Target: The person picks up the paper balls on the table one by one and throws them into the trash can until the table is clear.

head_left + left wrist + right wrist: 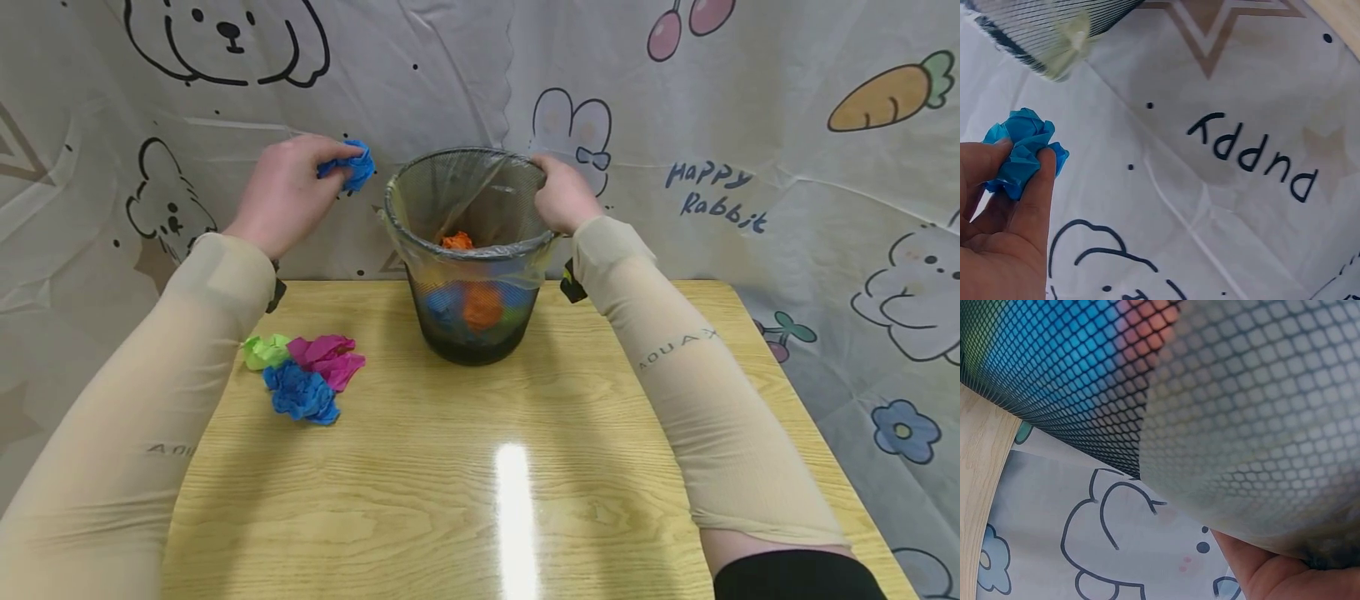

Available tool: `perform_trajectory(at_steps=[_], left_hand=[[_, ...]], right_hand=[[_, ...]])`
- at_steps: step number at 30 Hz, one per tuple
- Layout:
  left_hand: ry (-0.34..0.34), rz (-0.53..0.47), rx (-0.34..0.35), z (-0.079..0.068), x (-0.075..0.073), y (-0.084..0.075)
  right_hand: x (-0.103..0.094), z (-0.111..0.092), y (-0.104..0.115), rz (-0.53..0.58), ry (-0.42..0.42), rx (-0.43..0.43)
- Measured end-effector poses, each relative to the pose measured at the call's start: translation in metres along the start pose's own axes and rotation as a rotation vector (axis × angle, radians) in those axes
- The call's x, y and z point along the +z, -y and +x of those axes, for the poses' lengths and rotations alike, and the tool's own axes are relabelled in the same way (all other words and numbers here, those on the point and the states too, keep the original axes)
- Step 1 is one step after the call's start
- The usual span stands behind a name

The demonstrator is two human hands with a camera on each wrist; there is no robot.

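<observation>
My left hand (pixel 288 187) pinches a crumpled ball of blue paper (pixel 358 167) in the air, left of the bin's rim. In the left wrist view the same blue paper ball (pixel 1022 153) sits between thumb and fingers. A black mesh wastebasket (pixel 474 333) lined with a thin see-through bag stands on the table. Its rim is gripped on the right side by my right hand (pixel 566 196), whose fingers are partly hidden. Inside the basket lie an orange crumpled paper (pixel 457 241) and blue and green ones, seen through the mesh.
On the wooden table (pixel 420 467), left of the basket, lie crumpled papers: a green one (pixel 265 352), a magenta one (pixel 327 358) and a blue one (pixel 302 394). A printed cloth (pixel 450 75) hangs behind the table.
</observation>
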State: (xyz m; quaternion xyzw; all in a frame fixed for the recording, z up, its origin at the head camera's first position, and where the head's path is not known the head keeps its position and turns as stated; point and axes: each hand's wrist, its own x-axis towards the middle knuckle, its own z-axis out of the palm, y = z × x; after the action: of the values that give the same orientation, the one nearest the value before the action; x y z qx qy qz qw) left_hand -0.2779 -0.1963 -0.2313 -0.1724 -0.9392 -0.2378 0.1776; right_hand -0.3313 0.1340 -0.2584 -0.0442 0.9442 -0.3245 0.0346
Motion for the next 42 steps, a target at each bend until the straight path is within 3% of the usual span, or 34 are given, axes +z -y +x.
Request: perform_trajectory(at_steps=[9, 24, 32, 42], left_hand=[[0.024, -0.014, 0.018, 0.009, 0.003, -0.023], [0.189, -0.077, 0.093, 0.021, 0.029, -0.064], [0.268, -0.044, 0.138, 0.028, 0.042, -0.073], [0.323, -0.015, 0.129, 0.030, 0.051, -0.074]], right_hand=[[-0.001, -0.001, 0.000, 0.007, 0.000, 0.008], [0.000, -0.001, 0.000, 0.006, -0.009, -0.003], [0.001, -0.002, 0.000, 0.017, -0.007, -0.001], [0.001, -0.002, -0.001, 0.022, -0.009, -0.002]])
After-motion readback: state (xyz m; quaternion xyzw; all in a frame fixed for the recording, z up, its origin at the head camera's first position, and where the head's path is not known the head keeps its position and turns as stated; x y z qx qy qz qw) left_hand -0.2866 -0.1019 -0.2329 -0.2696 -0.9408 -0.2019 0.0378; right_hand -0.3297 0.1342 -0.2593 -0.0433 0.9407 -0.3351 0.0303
